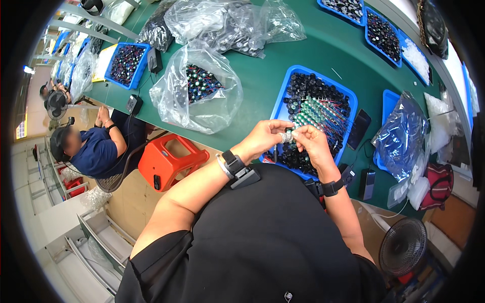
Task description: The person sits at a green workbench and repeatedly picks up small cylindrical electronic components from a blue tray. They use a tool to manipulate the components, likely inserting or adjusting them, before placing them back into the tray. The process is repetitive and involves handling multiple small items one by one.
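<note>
My left hand [268, 136] and my right hand [313, 144] meet over the near-left part of a blue tray [279, 103], fingertips pinched close together. Between them is a small dark round part [289, 130], mostly covered by the fingers; its exact kind is too small to make out. Something silvery and banded shows by the left fingertips. Inside the tray lie many black round caps [303, 86] and, over them, rows of small green circuit boards [316, 112] with red and blue wires trailing right.
Left of the tray, an open clear bag [227, 101] holds more wired parts. Filled plastic bags [217, 25] lie behind. A dark phone [359, 130] is right of the tray, and other blue trays [381, 38] line the far right. A seated person [101, 151] and red stool [169, 161] are left.
</note>
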`<move>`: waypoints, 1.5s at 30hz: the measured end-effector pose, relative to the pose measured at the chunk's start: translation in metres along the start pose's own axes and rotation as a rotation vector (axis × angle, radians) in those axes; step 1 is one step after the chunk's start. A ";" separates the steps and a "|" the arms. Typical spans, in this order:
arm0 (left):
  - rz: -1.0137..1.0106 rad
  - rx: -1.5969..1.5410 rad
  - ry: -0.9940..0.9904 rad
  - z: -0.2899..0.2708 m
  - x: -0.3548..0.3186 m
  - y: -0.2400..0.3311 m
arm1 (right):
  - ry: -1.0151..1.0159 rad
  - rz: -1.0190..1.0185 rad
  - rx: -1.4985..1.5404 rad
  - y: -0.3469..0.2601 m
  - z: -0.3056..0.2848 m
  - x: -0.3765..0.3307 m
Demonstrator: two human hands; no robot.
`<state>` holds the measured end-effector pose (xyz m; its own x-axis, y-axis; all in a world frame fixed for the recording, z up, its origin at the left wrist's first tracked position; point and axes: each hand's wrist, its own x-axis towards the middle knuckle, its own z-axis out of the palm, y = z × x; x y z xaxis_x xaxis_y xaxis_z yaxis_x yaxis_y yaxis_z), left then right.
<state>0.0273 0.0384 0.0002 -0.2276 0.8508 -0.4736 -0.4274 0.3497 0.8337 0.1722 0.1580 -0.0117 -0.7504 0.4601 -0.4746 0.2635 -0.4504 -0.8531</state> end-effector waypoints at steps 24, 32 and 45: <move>-0.022 0.054 -0.031 0.001 -0.003 0.001 | -0.028 -0.120 -0.024 0.006 -0.002 -0.003; -0.026 0.124 0.004 0.000 0.001 -0.007 | 0.049 -0.090 -0.095 0.011 0.002 -0.002; 0.141 0.283 0.228 0.001 0.020 -0.039 | 0.010 -0.068 -0.263 0.004 0.013 -0.004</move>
<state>0.0404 0.0417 -0.0413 -0.4690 0.8007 -0.3728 -0.1273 0.3564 0.9256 0.1684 0.1443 -0.0100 -0.7660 0.4908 -0.4151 0.3618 -0.2047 -0.9095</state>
